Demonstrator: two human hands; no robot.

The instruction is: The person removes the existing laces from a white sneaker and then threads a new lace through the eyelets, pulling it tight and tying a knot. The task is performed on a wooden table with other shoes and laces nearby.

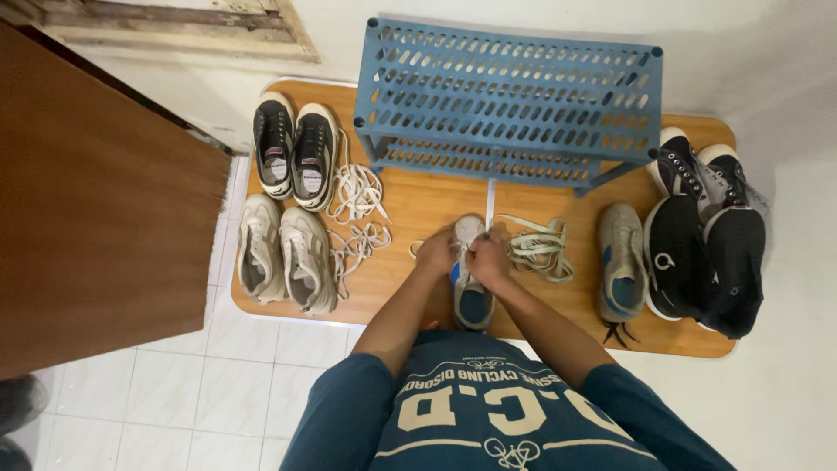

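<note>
Blue rack (510, 96) blocks ahead; bare board (410, 205) lies open leftward.

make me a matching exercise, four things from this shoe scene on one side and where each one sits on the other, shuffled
Things:
1. blue rack
2. black shoes with white soles
3. grey shoe with blue lining
4. loose laces

Places:
A. under both hands
B. far left, back row of the board
C. just right of the hands
D. at the back, middle of the board

Pairs: 1-D, 2-B, 3-A, 4-C
</note>
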